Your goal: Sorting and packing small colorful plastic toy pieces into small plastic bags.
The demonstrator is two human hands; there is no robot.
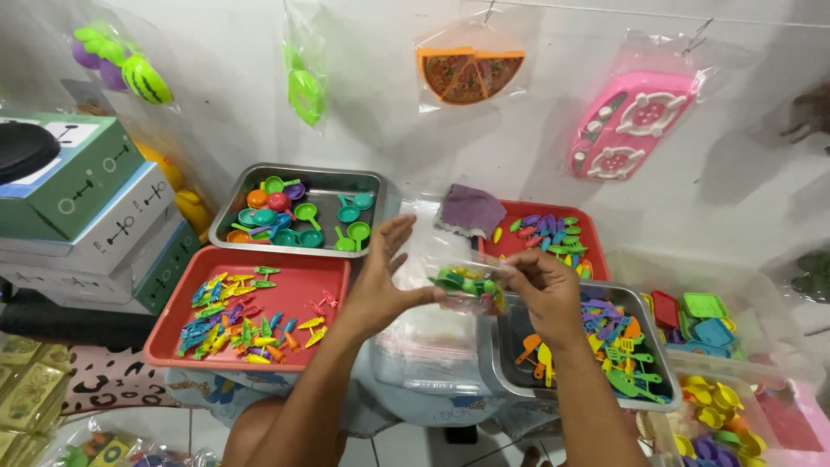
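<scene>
A person's two bare hands meet over a crowded table, holding a small clear plastic bag point(467, 290) between them. The bag already holds several tiny toy pieces, green ones at its left end and yellow and other colours beside them, so filling looks well under way. The bag's mouth does not appear sealed, though the plastic is too clear and crumpled to be sure.

The left hand point(380, 281) supports the bag's left end with the thumb beneath and the fingers spread wide and raised. The right hand point(540, 290) pinches the bag's right end, fingers curled closed on the plastic.

Directly below the grip lies a stack of empty clear bags point(424, 346), which suggests more bags remain to be filled. Just below and right of the right hand sits a metal tray point(510, 380) of toy utensils in orange, yellow, green and purple. Left of the left hand is a red tray point(307, 281) scattered with small coloured pieces. Beyond the left hand, a second metal tray point(324, 177) holds tiny pans. Beyond the right hand, another red tray point(540, 255) holds purple and green pieces beside a purple cloth point(469, 210). All trays look well stocked.
</scene>
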